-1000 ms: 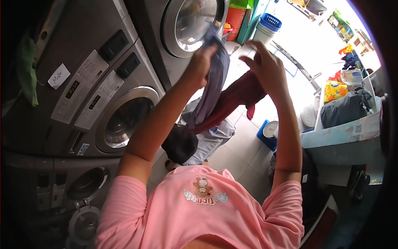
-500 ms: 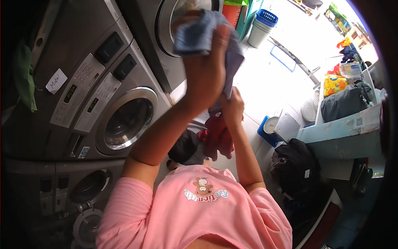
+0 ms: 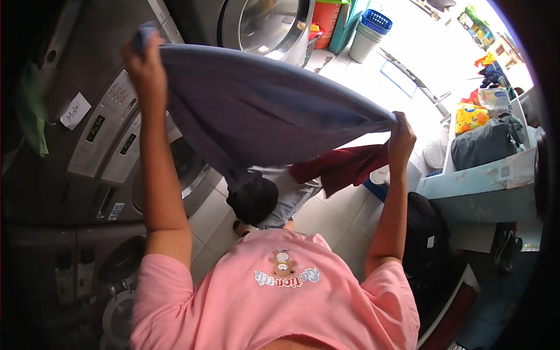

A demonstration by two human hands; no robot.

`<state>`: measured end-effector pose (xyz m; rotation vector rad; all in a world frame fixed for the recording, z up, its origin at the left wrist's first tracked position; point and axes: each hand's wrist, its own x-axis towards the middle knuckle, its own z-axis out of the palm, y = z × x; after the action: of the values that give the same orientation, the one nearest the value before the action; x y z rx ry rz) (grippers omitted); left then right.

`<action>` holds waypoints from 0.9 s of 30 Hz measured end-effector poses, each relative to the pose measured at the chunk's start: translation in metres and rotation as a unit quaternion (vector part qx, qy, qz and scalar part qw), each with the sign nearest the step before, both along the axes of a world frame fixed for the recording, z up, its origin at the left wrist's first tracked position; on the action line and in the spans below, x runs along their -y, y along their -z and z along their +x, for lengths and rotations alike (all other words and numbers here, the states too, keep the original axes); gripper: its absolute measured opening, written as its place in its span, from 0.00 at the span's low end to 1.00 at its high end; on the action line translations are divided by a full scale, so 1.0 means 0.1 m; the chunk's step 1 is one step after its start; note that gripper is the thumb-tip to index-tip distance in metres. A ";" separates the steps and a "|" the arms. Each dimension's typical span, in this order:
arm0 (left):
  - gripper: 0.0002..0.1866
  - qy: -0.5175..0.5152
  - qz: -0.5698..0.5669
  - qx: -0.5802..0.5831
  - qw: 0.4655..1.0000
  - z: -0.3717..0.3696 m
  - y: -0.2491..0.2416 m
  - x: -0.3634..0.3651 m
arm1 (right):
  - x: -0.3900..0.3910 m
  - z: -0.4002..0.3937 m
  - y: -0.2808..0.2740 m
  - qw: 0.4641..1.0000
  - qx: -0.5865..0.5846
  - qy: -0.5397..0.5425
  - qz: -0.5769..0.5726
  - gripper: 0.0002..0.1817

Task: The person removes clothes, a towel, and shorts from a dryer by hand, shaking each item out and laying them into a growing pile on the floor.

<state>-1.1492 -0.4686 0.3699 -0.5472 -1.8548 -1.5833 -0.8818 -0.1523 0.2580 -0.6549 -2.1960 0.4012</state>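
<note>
A blue-grey cloth (image 3: 262, 99) is stretched wide between my two hands, its middle sagging. My left hand (image 3: 147, 70) is closed on its upper left corner, raised in front of the washing machine panels. At the other end my right hand (image 3: 401, 137) grips the cloth's right corner, with a dark red cloth (image 3: 344, 169) hanging beside that hand. Lower down, a black cloth (image 3: 253, 200) and a light grey cloth (image 3: 290, 195) are bunched above my feet.
Grey washing machines (image 3: 38, 169) line the left side. Stacked baskets (image 3: 367, 41) stand at the top, near an open doorway. On the right are a light blue counter (image 3: 478, 186) with bags on it and a black bag (image 3: 424, 233) below.
My hands have moved far apart, left hand to the left and right hand to the right. The bunched blue-grey cloth is now spread out. The dark red cloth has shifted right.
</note>
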 end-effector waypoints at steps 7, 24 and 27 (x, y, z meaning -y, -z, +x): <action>0.18 -0.014 -0.177 0.117 0.977 -0.76 1.06 -0.59 | -0.74 -0.28 0.29 0.993 0.100 0.024 -0.050 0.09; 0.25 0.094 -0.156 0.344 0.921 0.12 2.68 0.34 | 1.00 1.25 1.25 0.930 0.367 -0.029 0.000 0.06; 0.26 0.039 -0.183 0.380 0.906 0.26 3.76 0.76 | 1.35 1.34 1.99 0.876 0.469 -0.070 -0.083 0.06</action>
<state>-1.1237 -0.5444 -0.0061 -0.1469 -2.7779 -1.6375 -0.7483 -0.2869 0.0593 -0.9108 -3.1746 0.3901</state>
